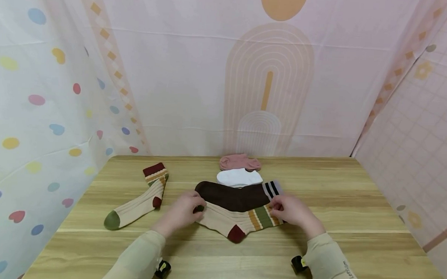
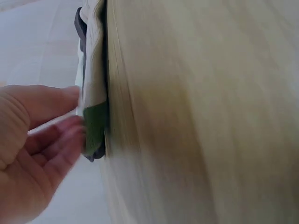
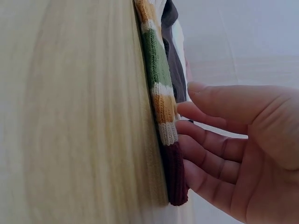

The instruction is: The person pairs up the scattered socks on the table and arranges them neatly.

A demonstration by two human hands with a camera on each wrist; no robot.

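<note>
A cream sock [image 1: 220,219] with a dark red heel and green and orange bands lies flat on the wooden table. At its green toe [image 2: 95,122], my left hand [image 1: 181,211] touches the fabric, thumb and fingers apart. My right hand [image 1: 294,210] is at the other end, fingertips against the banded cuff [image 3: 164,109] and thumb held away from them. Just behind lies a dark brown sock [image 1: 232,195] with a grey, black-striped cuff, partly overlapped by the cream one. A matching cream sock [image 1: 138,206] rests by itself on the left.
Beyond the brown sock are a white ankle sock [image 1: 238,178] and pink ankle socks [image 1: 239,162], near the back edge of the wooden table [image 1: 353,245]. Patterned curtains [image 1: 180,92] hang behind and at both sides.
</note>
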